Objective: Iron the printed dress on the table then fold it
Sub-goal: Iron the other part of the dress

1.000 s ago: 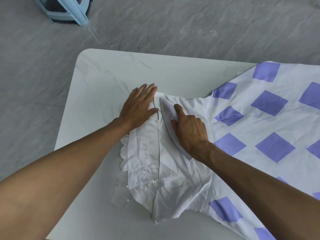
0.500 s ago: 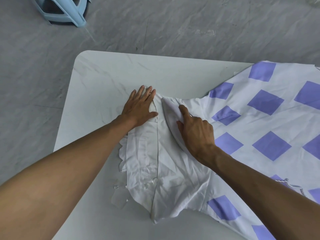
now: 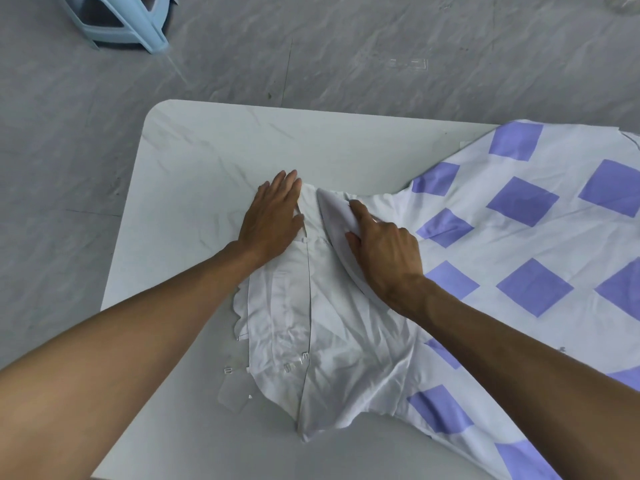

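1. Little has changed from a moment ago. The left hand (image 3: 273, 213) stays flat in the same spot, and the right hand (image 3: 381, 251) keeps hold of its fold, barely shifted.
2. The dress (image 3: 381, 358) lies spread over the right part of the surface (image 3: 207, 161). Its plain white top end is under both hands, and the printed skirt runs off to the right.
3. The left hand presses palm down on the far left edge of the white part, fingers straight and together. Just beside it, the right hand pinches a raised fold, with the index finger stretched along it and the others curled.
4. The cloth is thin and creased, white with purple squares. The surface is pale, marbled and round-cornered. A light blue plastic stool (image 3: 121, 22) stands on the grey floor (image 3: 346, 46).
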Motion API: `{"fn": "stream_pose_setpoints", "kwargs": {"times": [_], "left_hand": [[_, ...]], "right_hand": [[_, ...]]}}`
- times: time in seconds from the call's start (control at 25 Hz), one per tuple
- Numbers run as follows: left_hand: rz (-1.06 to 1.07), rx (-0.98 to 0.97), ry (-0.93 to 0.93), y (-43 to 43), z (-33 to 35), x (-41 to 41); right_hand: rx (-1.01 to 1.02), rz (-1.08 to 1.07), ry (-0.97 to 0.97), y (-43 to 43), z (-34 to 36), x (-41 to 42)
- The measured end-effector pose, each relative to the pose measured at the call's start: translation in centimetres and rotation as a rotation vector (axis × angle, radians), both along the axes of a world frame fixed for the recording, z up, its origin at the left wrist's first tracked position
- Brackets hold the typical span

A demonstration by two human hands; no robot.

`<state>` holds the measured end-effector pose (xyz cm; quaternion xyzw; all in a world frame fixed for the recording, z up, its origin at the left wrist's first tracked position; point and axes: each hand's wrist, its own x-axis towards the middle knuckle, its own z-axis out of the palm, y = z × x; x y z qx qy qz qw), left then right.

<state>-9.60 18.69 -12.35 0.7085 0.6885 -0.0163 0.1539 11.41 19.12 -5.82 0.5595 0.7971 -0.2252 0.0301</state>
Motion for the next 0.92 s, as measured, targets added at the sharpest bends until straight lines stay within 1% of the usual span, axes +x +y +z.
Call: {"fn": "stream_pose_setpoints", "kwargs": {"times": [0.12, 0.24, 0.44, 0.6, 0.68, 0.84, 0.92], "left_hand": [[0.056, -0.084, 0.025, -0.6, -1.0, 0.9], [0.054, -0.146, 0.108, -0.1, -1.4, 1.1], [0.040, -0.227, 0.158, 0.5, -1.0, 1.1], [0.049, -0.250, 0.142, 0.5, -0.9, 1.1], [0.040, -0.221, 0.106, 0.4, -0.7, 0.9], [-0.002, -0.048, 0.028, -1.4, -0.1, 1.2], [0.001, -0.075, 0.045, -2.3, -0.5, 1.9]], "right_hand": [[-0.003, 0.042, -0.046, 0.0, -0.4, -0.7], [0.028, 0.048, -0.075, -0.2, -0.6, -0.2], [0.029, -0.041, -0.137, -0.9, -0.5, 3.2], [0.026, -0.086, -0.193, -1.3, 0.3, 6.5], [0.040, -0.075, -0.176, -1.7, 1.1, 6.8], [0.077, 0.033, -0.146, -1.1, 1.4, 3.8], [0.072, 0.088, -0.151, -0.3, 0.8, 1.8]]}}
